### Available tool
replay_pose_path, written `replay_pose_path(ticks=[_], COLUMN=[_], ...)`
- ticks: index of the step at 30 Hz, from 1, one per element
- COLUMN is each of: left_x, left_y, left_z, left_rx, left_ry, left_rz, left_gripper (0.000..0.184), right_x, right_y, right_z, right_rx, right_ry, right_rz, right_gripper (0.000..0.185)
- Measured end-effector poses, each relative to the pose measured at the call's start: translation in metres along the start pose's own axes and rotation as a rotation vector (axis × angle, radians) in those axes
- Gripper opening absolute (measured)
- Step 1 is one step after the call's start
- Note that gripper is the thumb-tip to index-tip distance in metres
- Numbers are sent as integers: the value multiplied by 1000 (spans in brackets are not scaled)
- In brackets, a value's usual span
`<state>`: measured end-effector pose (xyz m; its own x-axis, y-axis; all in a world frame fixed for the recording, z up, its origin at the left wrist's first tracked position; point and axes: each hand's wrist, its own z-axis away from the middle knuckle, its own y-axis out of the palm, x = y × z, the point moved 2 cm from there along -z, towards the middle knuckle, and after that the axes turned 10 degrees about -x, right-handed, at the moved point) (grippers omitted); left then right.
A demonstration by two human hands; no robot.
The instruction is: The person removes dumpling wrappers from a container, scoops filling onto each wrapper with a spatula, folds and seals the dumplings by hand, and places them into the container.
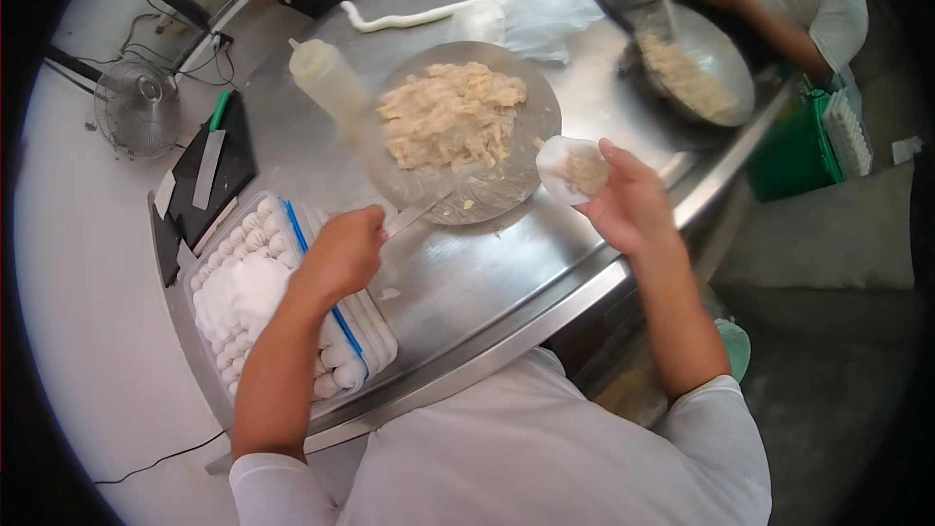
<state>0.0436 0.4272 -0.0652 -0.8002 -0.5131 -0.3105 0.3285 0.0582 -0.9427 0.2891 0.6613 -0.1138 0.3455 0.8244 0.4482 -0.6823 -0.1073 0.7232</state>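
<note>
My left hand (343, 251) is closed round a flat metal spatula (421, 211), whose blade reaches over the near rim of a round metal tray (542, 107). A mound of pale, chunky filling (453, 115) lies on that tray, with smears of it near the rim. To the right of the tray, my right hand (631, 197) holds a round white dough wrapper (555, 158), cupped in the fingers. A lump of filling (582, 173) sits in the wrapper's middle.
A plastic box of white dough balls (261, 234) stands left. Beyond the tray are a squeeze bottle (326, 78), a long dough rope (429, 17) and a plastic bag (550, 19). A knife (209, 161) lies on a black board. Co-workers stand opposite, one by a filling bowl (730, 63).
</note>
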Motion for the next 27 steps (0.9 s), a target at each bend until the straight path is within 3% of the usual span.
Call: replay_pose_path(ticks=[6,7,9,10,14,20,22,27], left_x=[-24,-30,-52,-53,-73,-87,-94,-105], left_y=[-93,-89,-79,-65,-29,-42,-43,-60], left_z=[41,44,50,51,56,57,56,55], left_rx=[13,10,-222,-271,-243,-236,-317,-282], left_ry=[-19,-14,82,206,191,235,453,472], left_rz=[-137,-134,356,371,386,144,-22,-208], left_gripper=[8,8,19,29,41,51,52,54], right_x=[-2,-5,-10,-12,-22,-28,-30,-32], right_y=[0,2,9,13,23,28,32,40], right_z=[-3,-3,0,3,2,11,12,16], right_rx=[104,115,129,152,194,210,164,183], right_ry=[77,115,151,167,183,166,160,146], right_rz=[-8,-18,-20,-55,-105,17,91,128], right_gripper=[38,39,41,42,46,49,49,52])
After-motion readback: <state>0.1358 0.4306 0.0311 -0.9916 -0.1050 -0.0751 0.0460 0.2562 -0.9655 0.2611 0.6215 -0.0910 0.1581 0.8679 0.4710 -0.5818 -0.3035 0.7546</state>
